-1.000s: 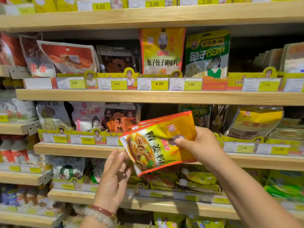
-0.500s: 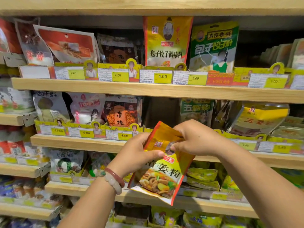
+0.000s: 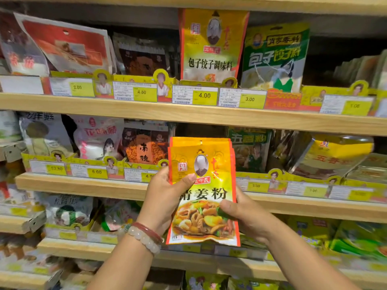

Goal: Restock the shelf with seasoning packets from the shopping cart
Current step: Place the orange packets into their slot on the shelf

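Holding upright seasoning packets (image 3: 204, 185), your left hand (image 3: 165, 197) and right hand (image 3: 245, 216) grip their edges; price tags (image 3: 194, 95) and shelved packets (image 3: 144, 147) crowd the shelf (image 3: 83, 185) behind.

Orange-yellow seasoning packets (image 3: 204, 191); pale wooden shelf (image 3: 188, 116); yellow price tags (image 3: 204, 95).

At your twelve o'clock a tall yellow dumpling-seasoning pouch (image 3: 212, 46) stands upright, touching a green-and-yellow pouch (image 3: 275, 57) at one o'clock. At ten o'clock a red-and-white bag (image 3: 67, 48) leans. Yellow price tags (image 3: 204, 95) line the board edges. At nine o'clock you see a pink-and-white bag (image 3: 98, 138), and at three o'clock a tilted yellow five-spice bag (image 3: 333, 153).
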